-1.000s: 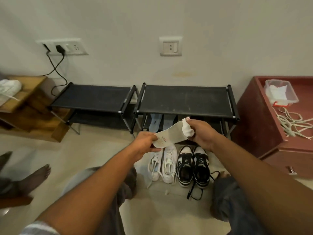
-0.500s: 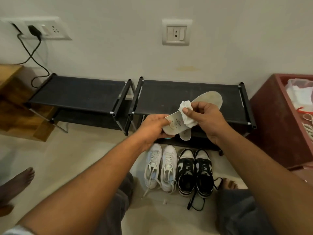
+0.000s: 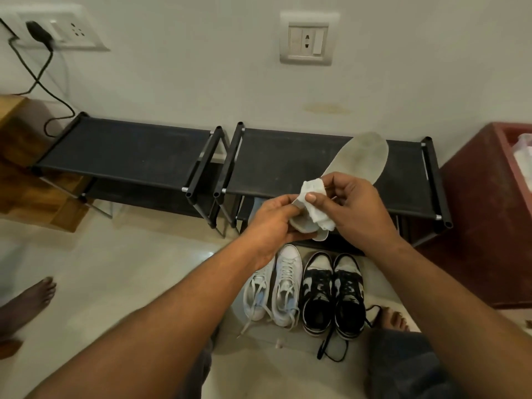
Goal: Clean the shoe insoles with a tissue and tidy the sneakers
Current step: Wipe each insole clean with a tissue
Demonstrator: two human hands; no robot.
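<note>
My left hand [image 3: 272, 218] grips the heel end of a pale grey insole [image 3: 361, 156], whose toe end points up and right over the black shoe rack [image 3: 288, 165]. My right hand [image 3: 357, 208] pinches a crumpled white tissue [image 3: 315, 201] against the insole near its heel. On the floor below stand a pair of white sneakers [image 3: 273, 289] and, to their right, a pair of black-and-white sneakers [image 3: 334, 295] with loose laces. More insoles [image 3: 256, 204] show on the rack's lower shelf, mostly hidden by my hands.
A second black rack [image 3: 126, 148] stands at left beside a wooden shelf [image 3: 31, 194]. A dark red cabinet [image 3: 489, 214] is at right. A charger cable [image 3: 43, 79] hangs from the wall socket. Another person's bare foot [image 3: 26, 300] is at far left.
The insole has swung from lying across between my hands to pointing up and right. My right hand with the tissue has slid down toward the heel end. The view has moved closer.
</note>
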